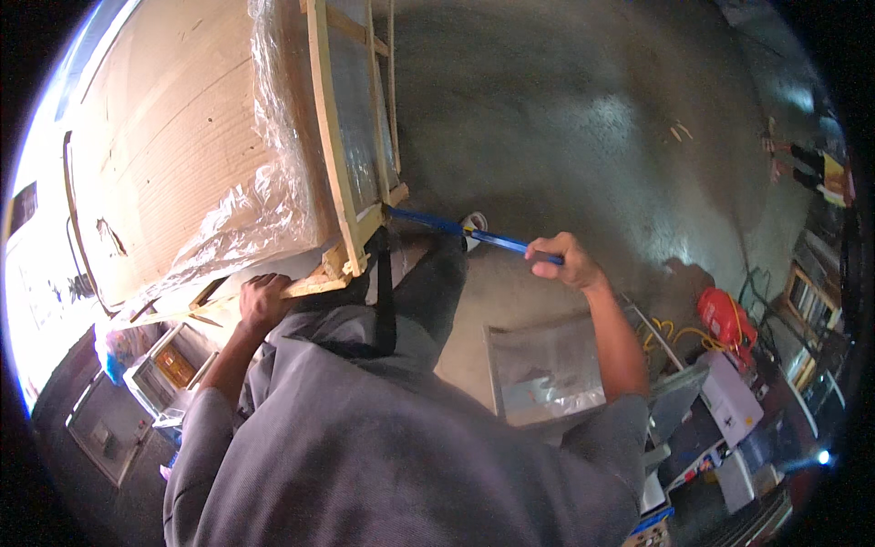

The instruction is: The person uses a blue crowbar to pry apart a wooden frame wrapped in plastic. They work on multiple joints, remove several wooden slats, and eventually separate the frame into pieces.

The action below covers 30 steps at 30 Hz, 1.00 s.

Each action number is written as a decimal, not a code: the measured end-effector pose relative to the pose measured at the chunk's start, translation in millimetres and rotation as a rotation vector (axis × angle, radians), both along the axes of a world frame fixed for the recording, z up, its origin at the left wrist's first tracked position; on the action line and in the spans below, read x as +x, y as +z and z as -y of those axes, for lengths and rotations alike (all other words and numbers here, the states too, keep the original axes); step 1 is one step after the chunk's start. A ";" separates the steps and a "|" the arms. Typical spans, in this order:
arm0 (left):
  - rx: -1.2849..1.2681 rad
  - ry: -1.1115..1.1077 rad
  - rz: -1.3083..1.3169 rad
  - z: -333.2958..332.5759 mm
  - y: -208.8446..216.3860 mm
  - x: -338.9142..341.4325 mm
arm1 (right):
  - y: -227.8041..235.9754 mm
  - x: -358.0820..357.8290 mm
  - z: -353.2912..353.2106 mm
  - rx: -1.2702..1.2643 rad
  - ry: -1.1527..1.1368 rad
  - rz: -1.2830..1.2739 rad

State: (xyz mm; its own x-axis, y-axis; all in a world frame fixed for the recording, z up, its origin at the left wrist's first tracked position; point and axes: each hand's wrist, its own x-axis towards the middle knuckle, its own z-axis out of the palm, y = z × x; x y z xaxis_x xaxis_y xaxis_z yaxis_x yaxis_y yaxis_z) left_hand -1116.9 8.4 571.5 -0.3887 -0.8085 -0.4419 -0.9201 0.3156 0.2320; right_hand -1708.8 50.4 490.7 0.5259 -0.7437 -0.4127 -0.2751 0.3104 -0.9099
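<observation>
A large cardboard box (178,155) stands at the left, partly wrapped in clear plastic film (264,205) and framed with wooden slats (330,128). My left hand (261,301) is closed over the near bottom wooden rail (314,286) of this frame. In my right hand (567,263) is the end of a long blue bar-shaped tool (501,242); its exact kind is unclear. The tool's far end meets the frame near the lower right corner (372,219), where the contact is partly hidden. A white ring-shaped roll (474,221) shows just behind the tool.
Right of me, a framed panel (542,374) lies low near my elbow. Beyond it are a red machine (726,314) with a yellow hose (663,335) and a pale box (732,398). Another person (831,173) is at the far right. A framed panel (108,428) lies at the lower left.
</observation>
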 end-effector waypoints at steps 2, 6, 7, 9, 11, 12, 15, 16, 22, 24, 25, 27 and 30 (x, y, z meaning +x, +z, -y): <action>-0.014 -0.015 -0.022 -1.5 -2.6 1.6 | -38.2 -6.3 -7.3 -0.019 -0.355 0.123; -0.075 -0.056 -0.056 -0.7 -4.5 1.3 | -114.3 -27.4 -1.8 0.029 -0.743 0.663; -0.076 -0.067 -0.042 0.6 -4.6 0.6 | -128.1 -31.3 2.6 0.030 -0.776 0.756; -0.055 -0.094 -0.006 2.7 -3.6 -0.5 | -145.9 -34.9 15.5 -0.145 -0.684 0.808; -0.067 -0.103 -0.013 4.4 -2.8 -1.4 | -150.5 -29.8 25.4 -0.366 -0.641 0.778; -0.116 -0.124 -0.046 5.2 -4.5 -2.1 | -148.2 -23.8 27.8 -0.425 -0.697 0.811; 0.000 -0.101 -0.058 5.7 -3.8 -3.8 | -130.3 -4.4 29.2 -0.608 -0.774 0.872; 0.037 -0.036 -0.100 5.0 -5.2 -5.0 | -121.7 4.8 29.4 -0.629 -0.793 0.882; -0.016 -0.128 0.029 7.3 -2.4 -7.4 | -18.1 30.9 63.5 -0.758 -0.128 0.568; -0.007 -0.098 -0.009 6.2 -2.9 -7.3 | 29.4 73.6 65.6 -0.755 -0.057 0.460; -0.013 -0.066 -0.017 4.9 -2.0 -6.9 | 47.2 97.3 66.5 -0.753 -0.001 0.412; -0.039 -0.051 -0.004 2.1 -3.6 -7.5 | 73.8 136.8 68.5 -0.811 0.102 0.367; -0.022 -0.037 -0.030 -2.3 -0.6 -7.9 | 84.5 152.9 58.7 -0.776 -0.111 0.322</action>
